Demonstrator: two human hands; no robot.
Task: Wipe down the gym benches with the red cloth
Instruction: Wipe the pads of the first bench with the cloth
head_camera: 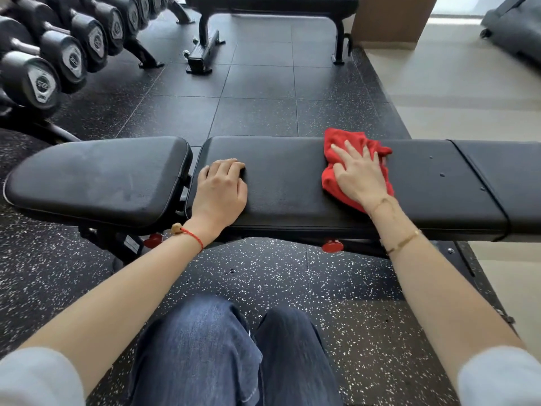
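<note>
Head view looks down on a black padded gym bench (278,183) running left to right across the frame, its long axis crosswise to the person. Right hand (358,171) lies flat on the red cloth (332,178), fingers (351,150) straight and spread, pressing the bunched cloth onto the long pad a little right of its middle; nothing is clenched. Left hand (221,190) rests on the same pad near its left end, fingers curled under against the padding and holding nothing, apparently bracing. The cloth sits directly beneath the right palm, with its far corner reaching the pad's far edge and its near corner close to the near edge, so it already spans most of the pad's width. The right hand is clearly the working one. Open pad lies both ways along the long axis: leftward to the braced hand, and rightward to a seam and the further section (503,177). Beyond the left hand, across a gap, is the separate seat pad (96,177). A second bench (272,4) stands well apart at the top, with dumbbells (44,77) racked at the left.
</note>
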